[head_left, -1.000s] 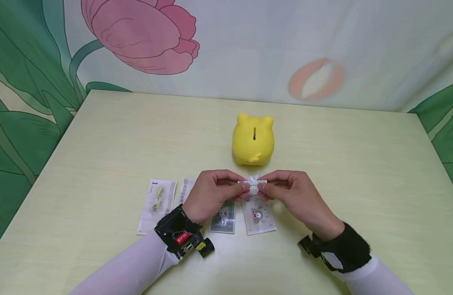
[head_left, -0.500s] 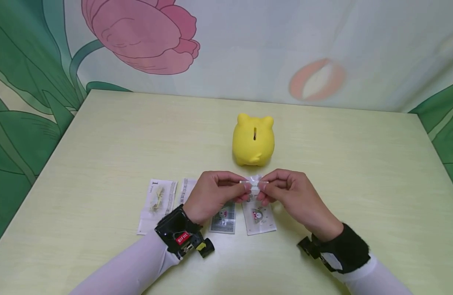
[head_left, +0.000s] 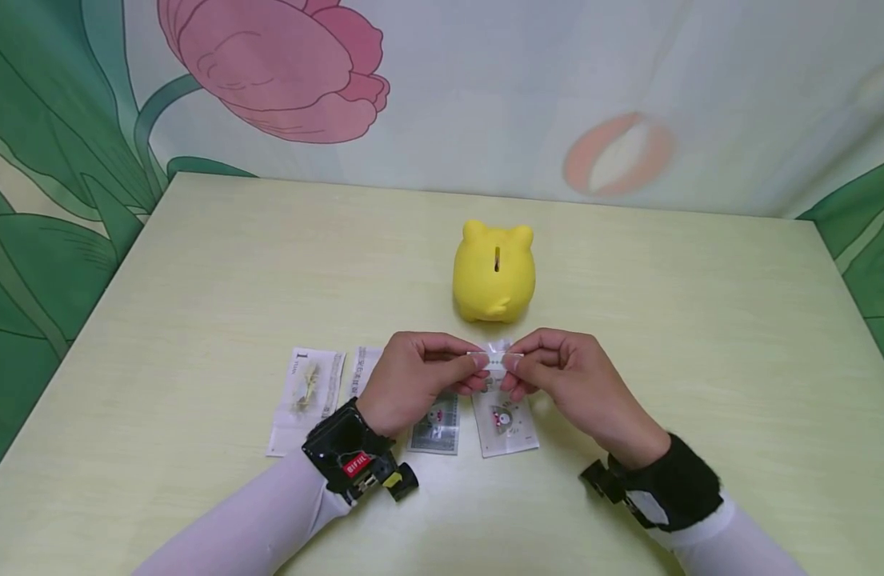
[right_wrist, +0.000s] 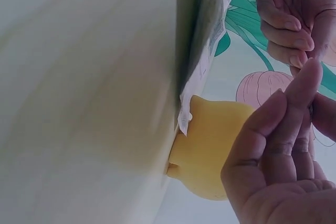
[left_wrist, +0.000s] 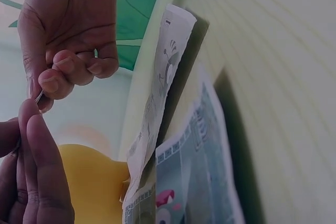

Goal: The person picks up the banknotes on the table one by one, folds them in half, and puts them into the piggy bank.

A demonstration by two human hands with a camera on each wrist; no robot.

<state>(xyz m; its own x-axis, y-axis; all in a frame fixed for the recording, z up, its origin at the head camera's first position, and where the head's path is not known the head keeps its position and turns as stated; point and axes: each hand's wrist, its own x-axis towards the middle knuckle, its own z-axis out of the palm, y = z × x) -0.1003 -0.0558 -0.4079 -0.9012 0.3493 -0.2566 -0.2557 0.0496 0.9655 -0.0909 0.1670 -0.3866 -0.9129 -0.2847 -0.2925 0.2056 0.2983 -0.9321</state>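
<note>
Between both hands, in the head view, is a small white strip [head_left: 495,362] with tiny marks. My left hand [head_left: 420,372] pinches one end between thumb and fingers, and my right hand [head_left: 574,372] pinches the other. They hold it above a pale printed packet [head_left: 505,432] with a small cartoon figure. Beside that lies a dark grey packet [head_left: 434,436], partly covered by the left hand. In the left wrist view only a thin edge of the strip [left_wrist: 39,96] shows between the fingertips.
A yellow piggy bank [head_left: 494,288] with a coin slot on top stands just beyond the hands. At left lie a pale packet [head_left: 308,400] printed with YUAN and another pale packet [head_left: 366,366] half hidden by the left hand. A flower-patterned cloth [head_left: 478,96] hangs behind the table.
Both hands stay in nearly the same place, still pinching the strip. The strip tilts slightly between the fingers. The packets and piggy bank have not moved.
</note>
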